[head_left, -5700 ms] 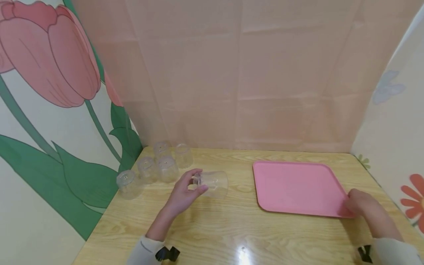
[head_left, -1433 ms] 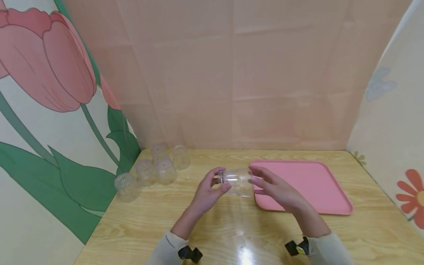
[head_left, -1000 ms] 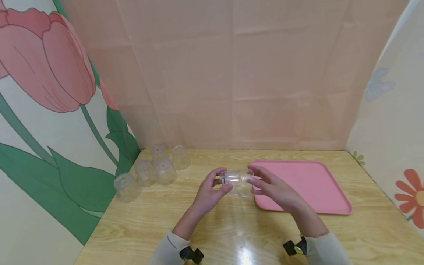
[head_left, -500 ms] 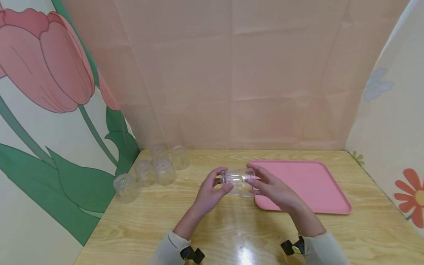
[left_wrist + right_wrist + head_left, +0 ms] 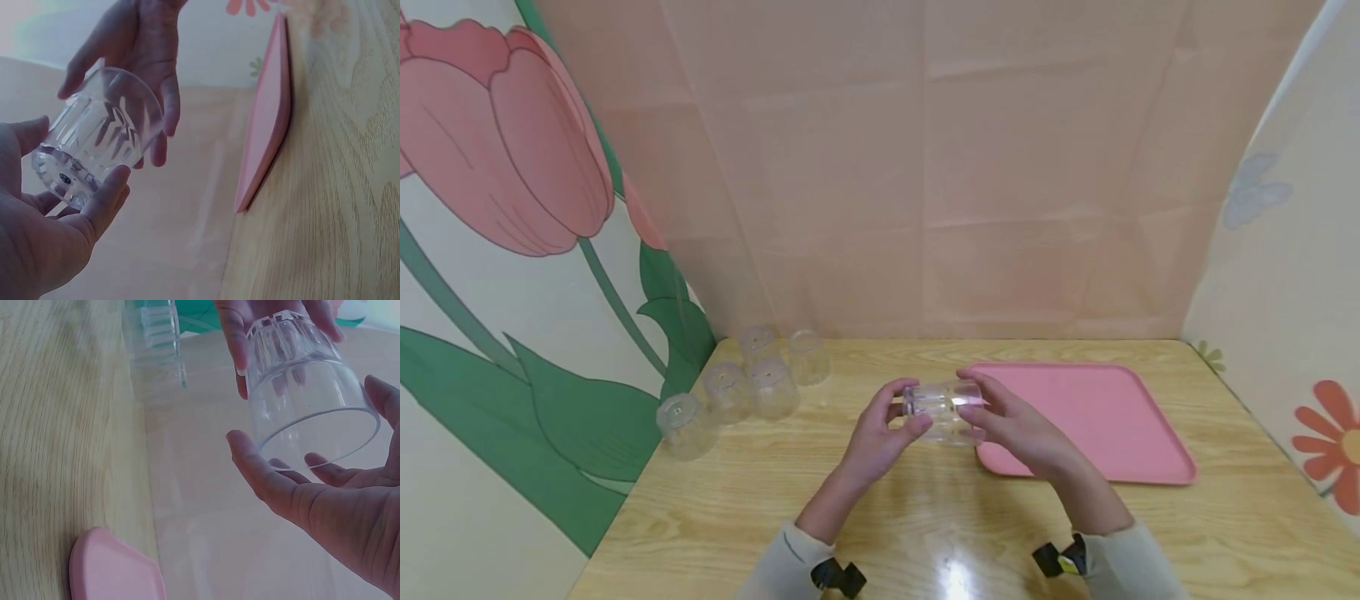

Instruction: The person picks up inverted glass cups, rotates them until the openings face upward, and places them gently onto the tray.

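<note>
A clear plastic tumbler (image 5: 946, 408) lies sideways in the air between both hands, above the wooden table. My left hand (image 5: 878, 437) grips its thick base, thumb on the near side and fingers on the far side. From the right, my right hand (image 5: 1030, 433) holds the open end, its fingers spread around the rim. The left wrist view shows the faceted lower wall of the tumbler (image 5: 103, 125) and its base by the left fingertips. Seen from the right wrist, the wide mouth of the tumbler (image 5: 306, 400) faces the right palm, and nothing shows inside.
A pink tray (image 5: 1090, 425) lies flat on the right, just beyond the right hand. Several clear tumblers (image 5: 773, 390) stand upside down at the table's left rear, near the tulip wall. A pinkish cloth (image 5: 925, 167) hangs behind the table (image 5: 737, 517).
Since the oldest frame, my right hand has left the tray's edge and come to the tumbler's rim, while my left hand has carried the tumbler rightward. Lately both hands shift only slightly.
</note>
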Demonstrator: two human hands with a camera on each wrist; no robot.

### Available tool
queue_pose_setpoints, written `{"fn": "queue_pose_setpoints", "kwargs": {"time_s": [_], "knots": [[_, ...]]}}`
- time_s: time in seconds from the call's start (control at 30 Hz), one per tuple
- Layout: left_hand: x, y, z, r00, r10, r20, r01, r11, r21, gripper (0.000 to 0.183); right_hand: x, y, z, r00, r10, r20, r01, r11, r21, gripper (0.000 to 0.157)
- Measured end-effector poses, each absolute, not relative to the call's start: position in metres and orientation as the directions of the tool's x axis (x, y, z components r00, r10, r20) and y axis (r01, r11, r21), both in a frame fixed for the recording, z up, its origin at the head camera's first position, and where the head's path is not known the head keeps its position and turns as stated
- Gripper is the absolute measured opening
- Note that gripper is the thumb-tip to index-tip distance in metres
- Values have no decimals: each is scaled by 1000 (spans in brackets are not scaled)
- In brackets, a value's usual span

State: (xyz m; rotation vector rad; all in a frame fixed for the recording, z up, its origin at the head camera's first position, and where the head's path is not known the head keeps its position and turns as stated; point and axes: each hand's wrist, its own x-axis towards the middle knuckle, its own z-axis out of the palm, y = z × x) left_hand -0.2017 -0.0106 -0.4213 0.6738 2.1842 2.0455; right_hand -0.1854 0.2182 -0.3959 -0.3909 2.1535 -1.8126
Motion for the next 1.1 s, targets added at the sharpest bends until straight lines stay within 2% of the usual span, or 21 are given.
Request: {"fn": "queue_pose_setpoints", "kwargs": {"time_s": [0.3,1.1], "knots": [[-183,-12,-393,-894,386,226,247,6,969,51,-185,216,-396,-915,-402,-19,-43,145,-989,55],[-187,-13,-395,-889,420,182,199,-4,980,49,-186,216,-390,-925,-379,-33,-30,158,-987,56]]}}
